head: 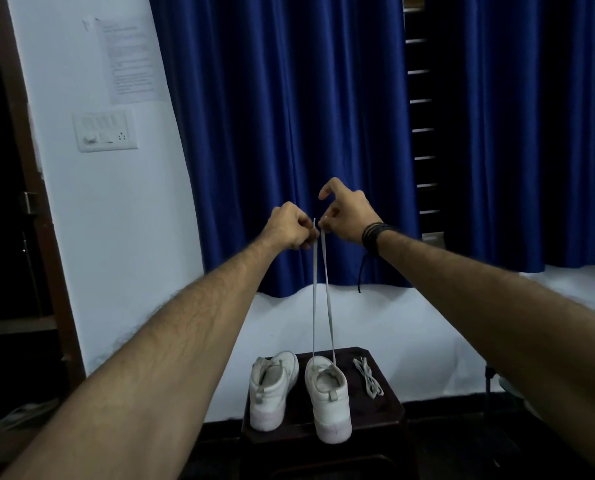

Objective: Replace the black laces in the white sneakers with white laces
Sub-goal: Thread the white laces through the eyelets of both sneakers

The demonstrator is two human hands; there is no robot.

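Both arms raised before a blue curtain (289, 133), the left hand (291, 226) and right hand (346, 216) each pinch one end of a white lace (315, 299) between curled fingers. Its two strands run down taut into the right sneaker (329, 398), which stands beside the left sneaker (272, 389) on a dark tabletop (382, 415). A second white lace (368, 375) lies bundled beside the shoes.

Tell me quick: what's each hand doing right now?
Left hand: pinches one end of the white lace, pulled up from the right sneaker.
Right hand: pinches the other end, index finger raised.
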